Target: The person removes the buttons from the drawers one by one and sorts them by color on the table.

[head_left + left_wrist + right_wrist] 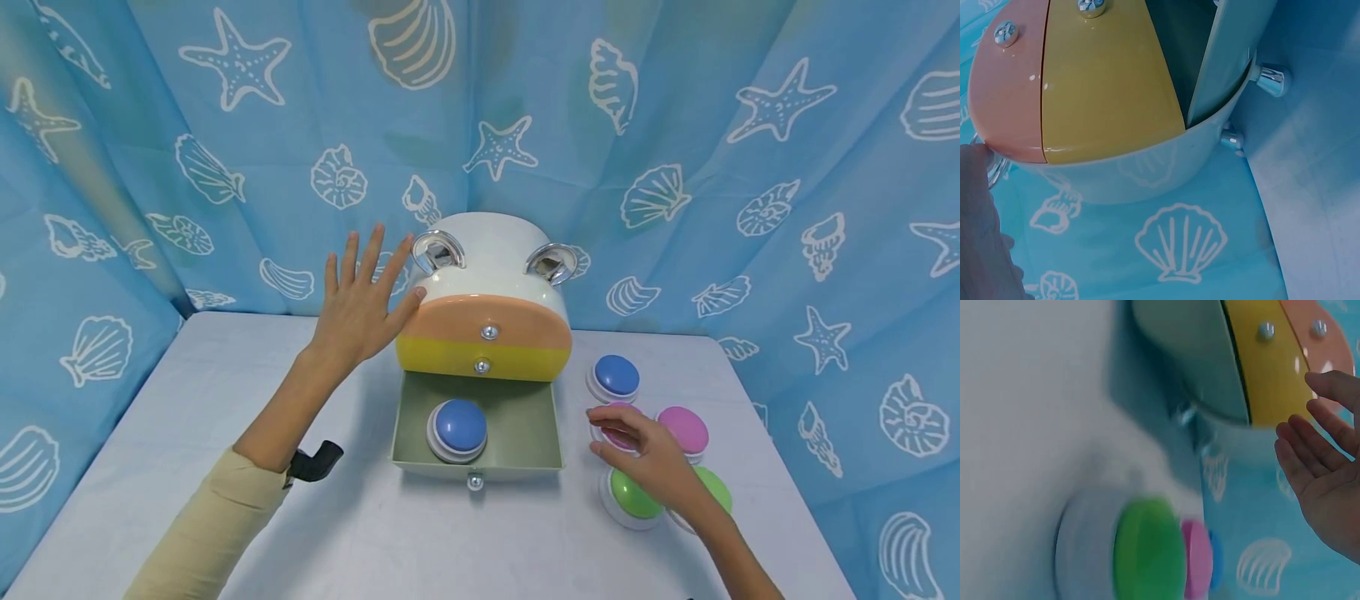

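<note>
Cabinet: white rounded drawer cabinet [487,275], steadied by flat, spread left hand [360,308] on its side; keep that brace.
Drawer: grey bottom drawer [525,433] open, leftward of right hand.
Button: pink dome button [618,435] under right hand [641,454], fingers loosely curled over it, hold not confirmed; pinch rim squarely.

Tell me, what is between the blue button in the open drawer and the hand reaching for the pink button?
Only the drawer's right wall and a strip of bare white table separate the blue button from the right hand, as the head view shows.
</note>
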`<state>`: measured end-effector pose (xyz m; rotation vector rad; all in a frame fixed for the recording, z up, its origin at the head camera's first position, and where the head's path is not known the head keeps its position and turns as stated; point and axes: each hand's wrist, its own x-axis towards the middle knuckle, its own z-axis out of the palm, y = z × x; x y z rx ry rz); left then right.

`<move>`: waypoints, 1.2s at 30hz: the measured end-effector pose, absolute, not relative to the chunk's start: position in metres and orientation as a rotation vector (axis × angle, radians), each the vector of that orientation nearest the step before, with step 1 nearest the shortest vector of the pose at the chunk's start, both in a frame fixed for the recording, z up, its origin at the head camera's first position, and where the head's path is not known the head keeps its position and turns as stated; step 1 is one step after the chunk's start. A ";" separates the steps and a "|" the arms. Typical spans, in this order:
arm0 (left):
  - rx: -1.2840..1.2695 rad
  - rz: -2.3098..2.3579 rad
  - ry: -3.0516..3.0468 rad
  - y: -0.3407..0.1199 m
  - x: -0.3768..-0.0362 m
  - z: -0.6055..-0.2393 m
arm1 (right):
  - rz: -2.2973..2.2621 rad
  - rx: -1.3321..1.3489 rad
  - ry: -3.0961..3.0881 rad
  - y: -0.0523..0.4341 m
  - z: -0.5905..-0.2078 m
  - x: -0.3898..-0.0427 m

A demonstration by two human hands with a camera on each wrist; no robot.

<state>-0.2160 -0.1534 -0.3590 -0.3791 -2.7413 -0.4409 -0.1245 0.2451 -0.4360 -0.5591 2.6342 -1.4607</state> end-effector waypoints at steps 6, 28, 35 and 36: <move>-0.382 -0.443 -2.741 -0.153 -0.216 -0.359 | -1.584 -0.667 2.433 0.198 -0.434 -0.135; -0.383 -0.459 -2.751 -0.153 -0.217 -0.360 | -1.633 -0.610 2.194 0.114 -0.469 -0.166; -0.381 -0.460 -2.749 -0.154 -0.217 -0.360 | -1.510 -0.516 2.209 0.105 -0.471 -0.172; -0.381 -0.460 -2.750 -0.155 -0.217 -0.360 | -1.486 -0.508 2.210 0.104 -0.472 -0.173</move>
